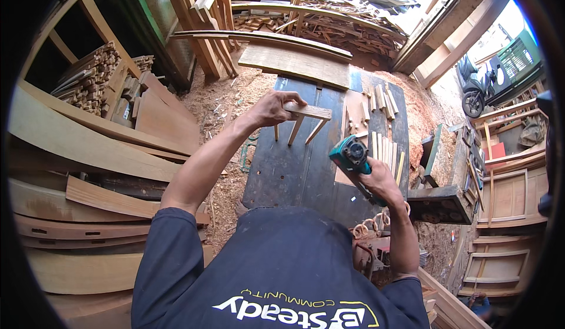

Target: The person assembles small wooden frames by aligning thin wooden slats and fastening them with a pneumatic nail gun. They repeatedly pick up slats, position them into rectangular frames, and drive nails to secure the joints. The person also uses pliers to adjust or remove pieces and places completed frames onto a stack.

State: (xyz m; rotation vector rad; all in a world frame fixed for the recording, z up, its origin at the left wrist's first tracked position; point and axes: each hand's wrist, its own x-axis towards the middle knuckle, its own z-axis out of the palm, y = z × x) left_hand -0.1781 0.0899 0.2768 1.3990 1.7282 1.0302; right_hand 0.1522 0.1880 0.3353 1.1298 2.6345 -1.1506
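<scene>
Dark worktable (276, 176), left fingers (292, 97) around pronged wooden piece (316, 112), right fingers (374, 176) around teal tool (351, 154).

Along the left edge of the dark surface (271, 173), a hand could pass over a bare stretch running from the near left corner to below the pronged wooden piece (318, 112). Gripped in the left hand (273, 110), that piece obstructed the way to the far edge, much of which a wide board (294, 64) covered. Between it and the teal power tool (348, 155) in the right hand (379, 183) was a narrow gap. The tool and pale strips (385, 148) hampered passage to the right edge; shorter strips (386, 102) cluttered the far right corner. A coiled hose (360, 230) crowded the near right corner.
</scene>
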